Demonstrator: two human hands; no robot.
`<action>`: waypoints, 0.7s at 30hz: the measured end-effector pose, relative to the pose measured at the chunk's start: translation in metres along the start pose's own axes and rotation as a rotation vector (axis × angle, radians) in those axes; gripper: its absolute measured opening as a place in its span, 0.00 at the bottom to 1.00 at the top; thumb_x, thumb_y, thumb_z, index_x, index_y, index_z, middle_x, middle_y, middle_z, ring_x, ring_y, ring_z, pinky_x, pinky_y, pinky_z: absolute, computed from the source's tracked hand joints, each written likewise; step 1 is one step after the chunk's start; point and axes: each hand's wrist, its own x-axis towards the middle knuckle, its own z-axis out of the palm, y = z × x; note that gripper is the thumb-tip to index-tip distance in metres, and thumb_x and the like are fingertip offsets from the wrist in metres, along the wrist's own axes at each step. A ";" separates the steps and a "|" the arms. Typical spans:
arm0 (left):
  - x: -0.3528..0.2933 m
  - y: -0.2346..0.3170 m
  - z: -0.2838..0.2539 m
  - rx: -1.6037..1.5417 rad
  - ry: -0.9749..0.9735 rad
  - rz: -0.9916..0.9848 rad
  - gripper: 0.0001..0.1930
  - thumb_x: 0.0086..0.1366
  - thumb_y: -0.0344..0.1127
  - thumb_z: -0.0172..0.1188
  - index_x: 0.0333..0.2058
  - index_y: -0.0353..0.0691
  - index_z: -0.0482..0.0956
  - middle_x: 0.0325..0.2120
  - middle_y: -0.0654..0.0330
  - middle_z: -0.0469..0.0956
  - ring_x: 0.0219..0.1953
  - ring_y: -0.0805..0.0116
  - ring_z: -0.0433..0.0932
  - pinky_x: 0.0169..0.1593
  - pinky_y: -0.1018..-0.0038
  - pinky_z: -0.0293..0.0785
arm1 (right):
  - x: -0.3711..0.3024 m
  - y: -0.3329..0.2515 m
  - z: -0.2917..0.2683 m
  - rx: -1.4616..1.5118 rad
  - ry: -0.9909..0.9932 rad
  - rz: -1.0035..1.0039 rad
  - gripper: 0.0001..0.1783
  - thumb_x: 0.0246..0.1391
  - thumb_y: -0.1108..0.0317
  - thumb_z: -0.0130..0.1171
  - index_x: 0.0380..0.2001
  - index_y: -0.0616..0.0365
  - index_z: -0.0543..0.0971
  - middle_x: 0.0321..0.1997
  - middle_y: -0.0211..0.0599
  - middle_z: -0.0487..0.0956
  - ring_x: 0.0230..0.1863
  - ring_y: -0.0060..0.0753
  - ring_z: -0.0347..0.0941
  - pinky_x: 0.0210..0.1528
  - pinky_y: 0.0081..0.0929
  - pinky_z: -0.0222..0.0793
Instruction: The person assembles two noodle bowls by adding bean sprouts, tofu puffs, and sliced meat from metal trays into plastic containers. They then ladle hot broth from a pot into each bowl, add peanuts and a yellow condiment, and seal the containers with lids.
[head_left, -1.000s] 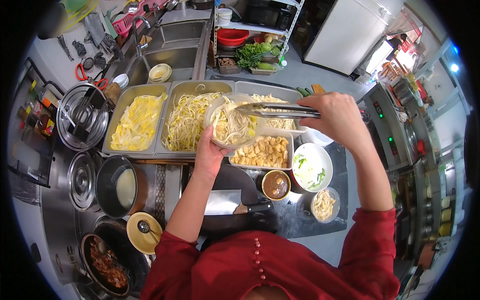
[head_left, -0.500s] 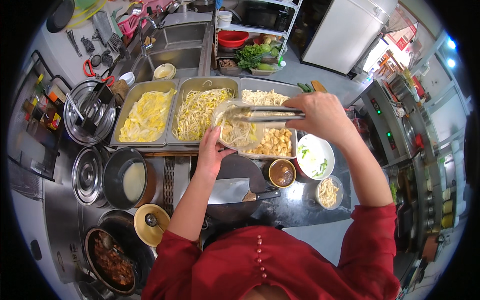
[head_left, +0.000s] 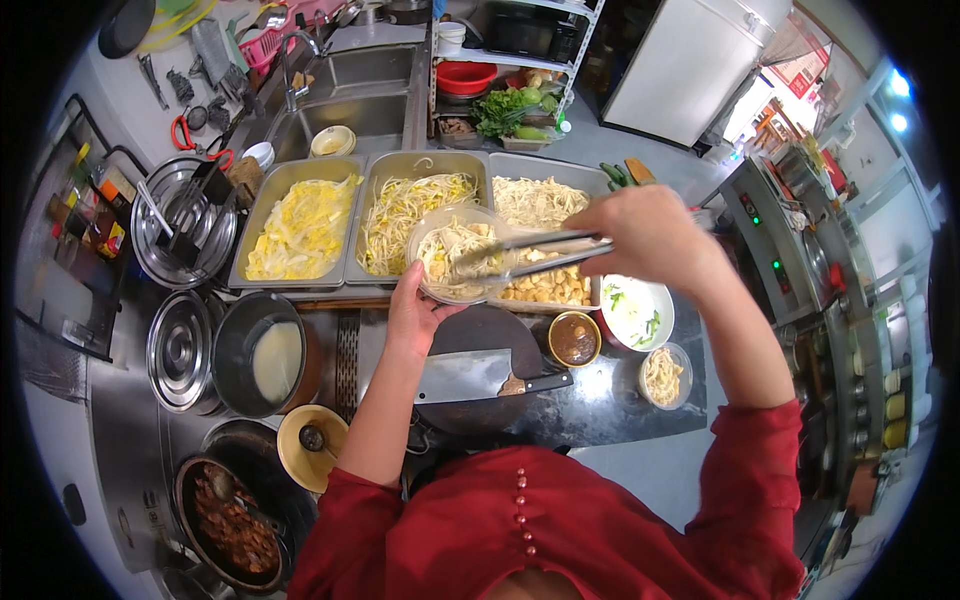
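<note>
My left hand grips the near left side of a clear plastic bowl with bean sprouts and pale strips in it. Metal tongs are in my right hand, and their blurred tips are in or just over the bowl's food; whether they pinch any cannot be made out. Beneath and behind the bowl stand metal trays of yellow-white cabbage, bean sprouts, pale shredded strips and tan chunks. The bowl partly covers the sprouts and the chunks.
Nearer me, a cleaver lies on a round dark chopping board. To its right stand a brown sauce bowl, a white bowl and a clear tub of pale strips. Left are a deep pot and a stew pan.
The bowl has shifted slightly left against the trays. The tongs have tilted, with their tips lower over the food, and my right hand has moved slightly. The whole view has shifted a little.
</note>
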 end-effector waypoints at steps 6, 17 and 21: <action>-0.016 0.023 -0.041 -0.157 -0.091 0.117 0.35 0.62 0.55 0.56 0.61 0.40 0.63 0.57 0.51 0.70 0.58 0.53 0.71 0.52 0.49 0.75 | 0.037 0.026 0.027 0.082 0.103 0.266 0.39 0.43 0.41 0.66 0.50 0.60 0.76 0.39 0.46 0.81 0.42 0.46 0.79 0.45 0.40 0.75; -0.038 0.064 -0.084 -0.287 0.095 0.252 0.31 0.64 0.49 0.52 0.60 0.37 0.65 0.59 0.53 0.68 0.61 0.57 0.67 0.63 0.54 0.62 | 0.166 -0.096 0.195 0.227 -0.091 0.529 0.63 0.35 0.29 0.66 0.63 0.67 0.58 0.58 0.48 0.68 0.62 0.49 0.64 0.57 0.46 0.66; -0.043 0.071 -0.086 -0.241 0.199 0.274 0.31 0.64 0.51 0.50 0.62 0.39 0.63 0.60 0.53 0.67 0.61 0.53 0.66 0.62 0.48 0.62 | 0.157 -0.098 0.192 0.327 -0.190 0.513 0.61 0.36 0.30 0.66 0.62 0.68 0.61 0.59 0.45 0.67 0.63 0.46 0.60 0.60 0.50 0.59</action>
